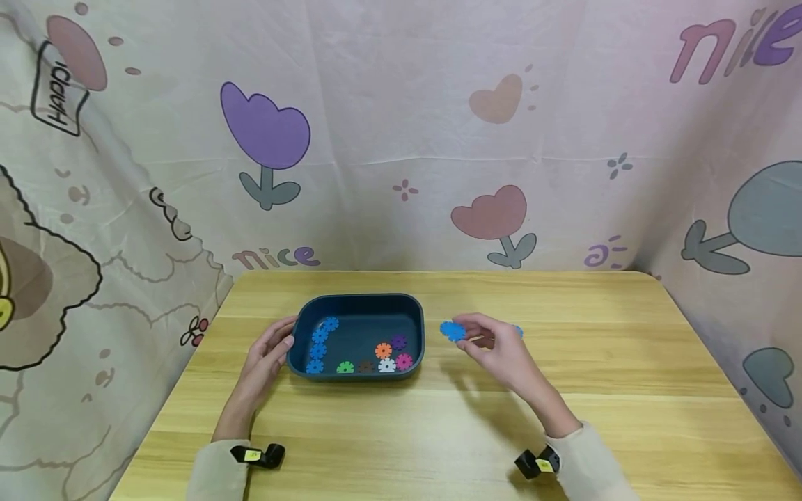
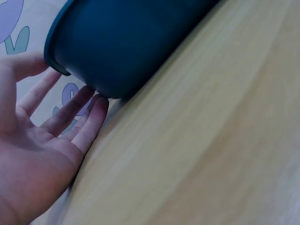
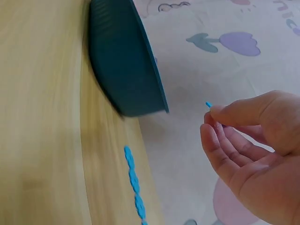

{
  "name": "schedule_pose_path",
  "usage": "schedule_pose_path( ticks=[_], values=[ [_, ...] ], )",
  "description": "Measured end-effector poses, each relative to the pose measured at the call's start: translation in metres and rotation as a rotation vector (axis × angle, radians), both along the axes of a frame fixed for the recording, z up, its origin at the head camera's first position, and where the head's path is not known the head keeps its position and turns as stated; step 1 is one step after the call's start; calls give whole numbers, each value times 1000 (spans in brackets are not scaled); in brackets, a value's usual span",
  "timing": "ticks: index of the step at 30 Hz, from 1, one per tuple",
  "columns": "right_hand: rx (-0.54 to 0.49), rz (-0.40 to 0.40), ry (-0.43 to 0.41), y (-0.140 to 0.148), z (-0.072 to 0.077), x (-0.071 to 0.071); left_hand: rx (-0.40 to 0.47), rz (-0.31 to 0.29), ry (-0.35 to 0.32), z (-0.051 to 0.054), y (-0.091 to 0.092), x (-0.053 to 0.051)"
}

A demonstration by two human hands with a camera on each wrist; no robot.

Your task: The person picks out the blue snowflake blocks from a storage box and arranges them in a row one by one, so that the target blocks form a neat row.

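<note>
My left hand (image 1: pixel 266 358) is at the left end of a dark teal tray (image 1: pixel 360 376). Its loosely extended fingers touch the outer wall, with the thumb at the rim, as the left wrist view shows. Right of the tray, my right hand (image 1: pixel 501 348) pinches a blue notched plastic disc (image 1: pixel 452 330) above the table between thumb and fingers. Past that hand, a row of blue discs (image 3: pixel 134 180) lies on the wood, mostly hidden from the head view. Inside the tray, several blue discs (image 1: pixel 318 350) line the left side.
Also in the tray are a green disc (image 1: pixel 345 367), a brown one (image 1: pixel 365 366), an orange one (image 1: pixel 383 350), a white one (image 1: pixel 387 364), a pink one (image 1: pixel 404 361) and a purple one (image 1: pixel 398 342). Behind the wooden table (image 1: pixel 401 445) hangs a printed curtain (image 1: pixel 376 125).
</note>
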State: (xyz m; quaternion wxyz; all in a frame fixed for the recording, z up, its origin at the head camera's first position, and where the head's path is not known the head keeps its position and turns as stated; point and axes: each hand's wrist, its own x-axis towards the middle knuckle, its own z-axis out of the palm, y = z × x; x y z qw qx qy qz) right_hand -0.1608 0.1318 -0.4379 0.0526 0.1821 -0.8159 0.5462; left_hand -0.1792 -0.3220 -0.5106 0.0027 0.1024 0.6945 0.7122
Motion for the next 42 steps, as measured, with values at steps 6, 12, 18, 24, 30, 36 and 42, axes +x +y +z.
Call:
schedule_pose_path(
  ticks=[6, 12, 18, 24, 30, 36, 42],
  values=[
    [55, -97, -6, 27, 0, 5, -2, -5, 8, 0, 2, 0],
    [84, -166, 19, 53, -2, 6, -2, -14, 3, 2, 3, -2],
    [116, -231, 45, 77, -5, 2, 10, -19, -1, 2, 7, -6],
    [153, -275, -45, 99, -14, -5, 15, -11, -1, 0, 5, -4],
    [199, -275, -95, 119, -29, -14, 8, 1, -11, 1, 1, -2],
    [271, -297, -116, 127, -46, -20, 15, 7, -13, 0, 0, 0],
    [322, -307, -96, 128, -54, -21, 11, 11, -20, 0, 0, 0]
  ],
)
